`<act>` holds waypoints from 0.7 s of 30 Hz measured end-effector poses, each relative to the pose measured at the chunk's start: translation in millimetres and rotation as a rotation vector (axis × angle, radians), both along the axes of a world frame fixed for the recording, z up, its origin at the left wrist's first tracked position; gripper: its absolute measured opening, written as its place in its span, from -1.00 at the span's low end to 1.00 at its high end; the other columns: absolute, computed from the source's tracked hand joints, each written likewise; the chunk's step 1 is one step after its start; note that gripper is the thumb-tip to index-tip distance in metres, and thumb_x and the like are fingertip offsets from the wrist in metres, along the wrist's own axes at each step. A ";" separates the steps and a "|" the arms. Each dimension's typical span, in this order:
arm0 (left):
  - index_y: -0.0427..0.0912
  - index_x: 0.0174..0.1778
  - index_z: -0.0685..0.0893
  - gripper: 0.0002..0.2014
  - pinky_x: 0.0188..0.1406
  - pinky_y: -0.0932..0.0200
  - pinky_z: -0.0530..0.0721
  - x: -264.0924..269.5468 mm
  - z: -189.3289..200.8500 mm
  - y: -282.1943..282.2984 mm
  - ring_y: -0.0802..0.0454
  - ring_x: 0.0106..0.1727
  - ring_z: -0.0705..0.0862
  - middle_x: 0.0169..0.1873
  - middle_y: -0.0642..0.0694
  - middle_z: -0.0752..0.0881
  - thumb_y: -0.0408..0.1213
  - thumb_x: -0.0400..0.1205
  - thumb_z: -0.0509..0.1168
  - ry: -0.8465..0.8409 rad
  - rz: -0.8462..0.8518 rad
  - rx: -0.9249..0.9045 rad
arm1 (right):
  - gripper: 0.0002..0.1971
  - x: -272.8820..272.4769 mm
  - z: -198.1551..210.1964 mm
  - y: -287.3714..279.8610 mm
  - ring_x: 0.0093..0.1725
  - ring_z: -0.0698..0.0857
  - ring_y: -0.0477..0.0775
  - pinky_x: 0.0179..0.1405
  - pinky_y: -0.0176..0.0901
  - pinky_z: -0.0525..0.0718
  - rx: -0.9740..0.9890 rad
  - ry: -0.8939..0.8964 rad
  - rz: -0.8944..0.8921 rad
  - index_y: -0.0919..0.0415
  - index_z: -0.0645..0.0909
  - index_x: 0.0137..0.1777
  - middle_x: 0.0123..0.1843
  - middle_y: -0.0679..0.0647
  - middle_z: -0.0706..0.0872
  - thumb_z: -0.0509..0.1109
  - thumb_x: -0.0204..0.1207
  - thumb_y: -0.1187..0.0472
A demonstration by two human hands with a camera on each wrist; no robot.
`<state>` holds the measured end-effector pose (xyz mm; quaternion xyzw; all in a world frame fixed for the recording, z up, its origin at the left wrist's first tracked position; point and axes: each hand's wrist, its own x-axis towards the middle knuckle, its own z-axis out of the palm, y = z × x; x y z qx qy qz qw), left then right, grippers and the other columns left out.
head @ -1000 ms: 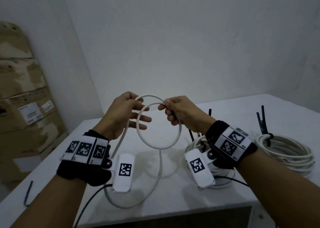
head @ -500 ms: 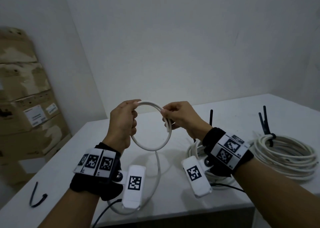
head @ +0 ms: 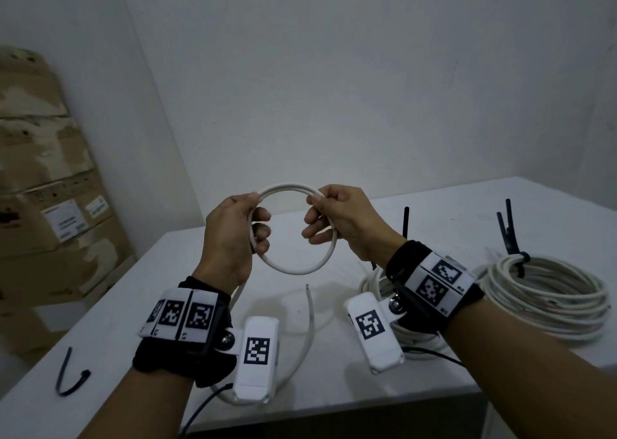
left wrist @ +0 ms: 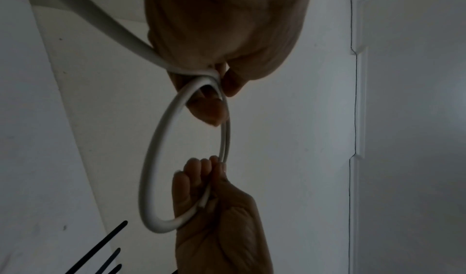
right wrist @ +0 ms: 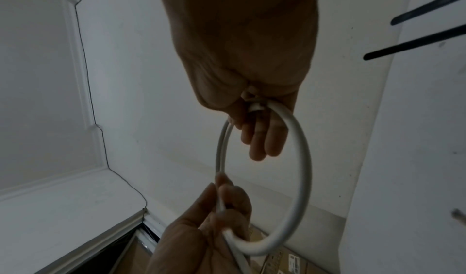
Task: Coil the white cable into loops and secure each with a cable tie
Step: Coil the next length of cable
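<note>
Since a second ago the loop of white cable (head: pixel 293 231) has tightened: the two turns that stood apart at the top now lie nearly together, and the left hand (head: pixel 230 235), whose fingers were spread then, has curled round the loop's left side. The right hand (head: pixel 347 221) pinches the right side near the top, with the cable's cut end lying in its palm in the left wrist view. The loop is held upright in the air above the desk (head: pixel 334 385), between the two hands. From the left hand the rest of the cable drops to the desk, curves under the wrist and rises to a free end (head: pixel 307 286) below the loop. Two coils already bound lie on the desk to the right: one (head: pixel 547 298) near the far right with a black cable tie (head: pixel 510 235) sticking up, another (head: pixel 377 281) partly hidden behind the right wrist. A loose black cable tie (head: pixel 68 377) lies at the desk's left edge. Cardboard boxes (head: pixel 43 185) are stacked against the left wall.
</note>
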<state>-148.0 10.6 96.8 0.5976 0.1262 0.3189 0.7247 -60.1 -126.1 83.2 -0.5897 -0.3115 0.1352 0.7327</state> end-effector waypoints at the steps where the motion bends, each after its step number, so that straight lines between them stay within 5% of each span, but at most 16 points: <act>1: -0.20 -0.12 0.54 -0.89 -0.71 0.31 0.43 -0.4 -0.3 0.1 0.06 -0.61 0.55 -0.46 -0.10 0.67 -0.32 0.71 0.18 -0.010 0.014 0.018 | -0.88 0.2 0.7 1.1 -0.50 0.71 0.09 -0.48 -0.11 0.71 0.030 0.007 -0.023 0.33 0.51 -0.08 -0.35 0.18 0.63 0.24 0.67 0.30; 3: -0.20 -0.12 0.54 -0.88 -0.66 0.30 0.51 -0.6 -0.4 0.6 0.07 -0.55 0.63 -0.41 -0.11 0.71 -0.32 0.72 0.19 -0.024 0.030 0.029 | -0.89 -0.1 1.2 4.0 -0.49 0.72 0.10 -0.45 -0.09 0.72 0.077 0.005 -0.052 0.31 0.50 -0.08 -0.37 0.16 0.63 0.24 0.67 0.30; 8: -0.16 -0.22 0.47 -0.83 -0.76 0.37 0.22 2.5 5.3 3.3 0.17 -0.65 0.35 -0.47 -0.07 0.51 -0.39 0.69 0.23 -0.116 0.028 -0.059 | -0.90 -6.5 -6.5 12.7 -0.37 0.74 0.12 -0.34 -0.07 0.70 0.059 -0.008 -0.075 0.24 0.47 -0.01 -0.27 0.18 0.67 0.27 0.67 0.21; 11: -0.14 -0.24 0.46 -0.81 -0.76 0.40 0.18 2.2 9.4 9.1 0.18 -0.67 0.31 -0.53 -0.03 0.49 -0.41 0.68 0.24 -0.162 0.079 -0.074 | -0.65 -8.4 -15.7 11.7 -0.15 0.67 0.04 -0.17 -0.07 0.66 -0.125 -0.021 -0.167 0.13 0.38 0.22 -0.04 0.10 0.63 0.31 0.60 -0.06; 14: -0.13 -0.25 0.46 -0.80 -0.77 0.40 0.18 -0.8 9.8 19.9 0.18 -0.68 0.30 -0.57 -0.01 0.49 -0.42 0.68 0.23 -0.197 0.129 -0.099 | -0.64 -15.9 -28.4 1.8 -0.33 0.65 0.04 -0.53 -0.24 0.56 -0.375 -0.045 -0.237 0.16 0.39 0.17 -0.20 0.07 0.63 0.12 0.66 -0.15; 16: -0.14 -0.24 0.47 -0.80 -0.77 0.40 0.19 -3.0 9.3 26.8 0.18 -0.68 0.30 -0.56 -0.01 0.48 -0.44 0.68 0.22 -0.219 0.154 -0.121 | -0.63 -23.2 -44.9 -0.6 -0.59 0.62 0.04 -0.71 -0.37 0.41 -0.623 -0.047 -0.111 0.27 0.42 0.12 -0.34 0.14 0.67 0.05 0.71 -0.06; 18: -0.14 -0.25 0.47 -0.79 -0.76 0.40 0.19 -4.2 8.6 32.1 0.18 -0.68 0.30 -0.55 -0.02 0.48 -0.45 0.68 0.22 -0.235 0.173 -0.142 | -0.62 -35.1 -65.0 0.5 -0.71 0.59 0.02 -0.77 -0.42 0.36 -0.865 -0.048 0.064 0.40 0.42 0.13 -0.42 0.19 0.70 0.08 0.71 0.02; 21: -0.14 -0.26 0.48 -0.79 -0.75 0.39 0.20 -6.1 6.1 36.4 0.17 -0.67 0.30 -0.54 -0.03 0.48 -0.46 0.67 0.22 -0.251 0.182 -0.147 | -0.61 -55.5 -91.3 2.1 -0.64 0.66 0.07 -0.74 -0.36 0.45 -1.042 0.002 0.251 0.40 0.39 0.09 -0.35 0.26 0.76 0.17 0.66 -0.01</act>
